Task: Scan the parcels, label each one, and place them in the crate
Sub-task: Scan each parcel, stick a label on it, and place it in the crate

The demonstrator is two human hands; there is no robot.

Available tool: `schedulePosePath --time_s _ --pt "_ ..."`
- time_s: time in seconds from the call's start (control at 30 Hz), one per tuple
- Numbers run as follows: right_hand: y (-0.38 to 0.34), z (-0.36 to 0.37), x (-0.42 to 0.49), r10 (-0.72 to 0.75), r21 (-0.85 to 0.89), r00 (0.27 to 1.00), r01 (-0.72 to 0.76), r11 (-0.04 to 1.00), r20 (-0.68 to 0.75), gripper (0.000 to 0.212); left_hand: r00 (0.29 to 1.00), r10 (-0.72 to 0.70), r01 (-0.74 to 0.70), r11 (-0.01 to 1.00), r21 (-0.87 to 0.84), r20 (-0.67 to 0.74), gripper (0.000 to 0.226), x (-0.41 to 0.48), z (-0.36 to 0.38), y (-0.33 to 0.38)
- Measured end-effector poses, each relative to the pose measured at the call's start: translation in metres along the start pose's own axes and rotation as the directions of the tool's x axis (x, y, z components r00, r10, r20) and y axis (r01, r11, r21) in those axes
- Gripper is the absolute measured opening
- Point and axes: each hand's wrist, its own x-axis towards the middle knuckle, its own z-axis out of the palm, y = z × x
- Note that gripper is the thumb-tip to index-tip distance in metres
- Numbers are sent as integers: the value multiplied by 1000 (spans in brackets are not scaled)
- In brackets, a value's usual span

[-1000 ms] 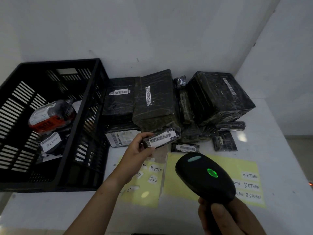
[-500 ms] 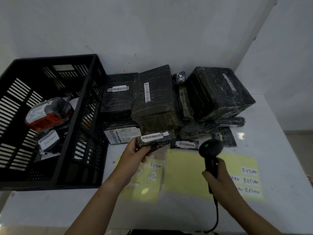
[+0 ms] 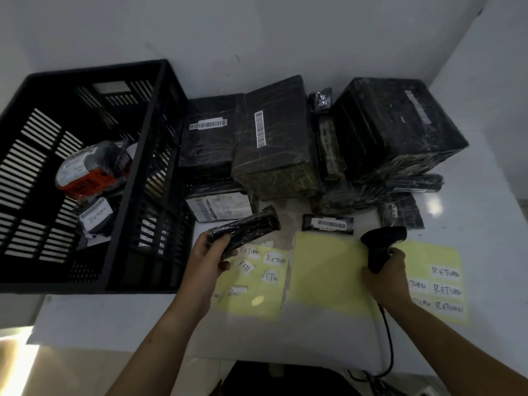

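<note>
The labelling step is judged to be in hand, since no barcode is shown on the parcel face now turned up. The black slatted crate (image 3: 137, 178) is set at nine o'clock on the white table (image 3: 114, 315), and an orange-and-white parcel (image 3: 91, 170) and a parcel marked RETURN (image 3: 95, 215) are already lodged in it. The pile of black-wrapped parcels (image 3: 400, 130) is stacked at twelve to one o'clock, just beside the crate. Two yellow label sheets (image 3: 328, 270), with handwritten RETURN stickers on them, are spread at the centre and toward four o'clock. The barcode scanner (image 3: 383, 244) is held above them at three o'clock of centre. The slim black-wrapped parcel (image 3: 248, 228) is held off the table at the centre, its far end tilted toward one o'clock. For the next move, the scanner would need to be put down so that a sticker can be peeled and pressed onto this parcel. The parcel's near end is clamped by the left hand (image 3: 207, 261), fingers curled beneath and thumb laid on top. The scanner's handle is wrapped tightly by the right hand (image 3: 385, 281); whether a finger rests on the trigger cannot be told.
</note>
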Motion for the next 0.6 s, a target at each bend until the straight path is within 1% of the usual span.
schedulePosePath --time_s 0.13,0.2,0.27,0.3,0.33,0.37,0.4,0.47,0.53,0.6 --pt "2 5 -5 -35 -23 998 34 999 -45 82 1000 2 -1 1000 25 -24 9 -1 -11 -1" --pt "0 7 -13 -51 -70 989 41 997 -135 86 1000 0 1 999 38 -30 10 -2 -18 -3" --pt "-4 7 -25 -142 -163 946 97 982 -290 81 1000 -2 3 1000 31 -27 12 0 -24 -4" --pt "-7 10 -30 -205 -199 920 144 969 -334 74 1000 -4 5 1000 28 -27 13 2 -27 -4" --pt "-10 13 -35 -261 -228 903 190 955 -341 63 1000 -6 7 999 31 -27 13 3 -30 -3" --pt "-13 18 -39 -314 -252 895 240 938 -316 50 1000 -5 6 999 37 -25 13 5 -32 -3" --pt "-18 24 -42 -364 -252 895 301 920 -259 39 1000 -2 3 999 44 -20 14 6 -34 -2" --pt "-30 42 -50 -401 -160 911 384 909 -93 23 1000 9 -8 998 56 -6 15 8 -38 1" --pt "-44 63 -55 -414 -136 908 419 898 63 12 1000 18 -19 997 74 12 17 10 -41 5" --pt "-55 85 -53 -390 -169 905 417 893 172 10 999 21 -24 995 94 34 19 14 -45 8"
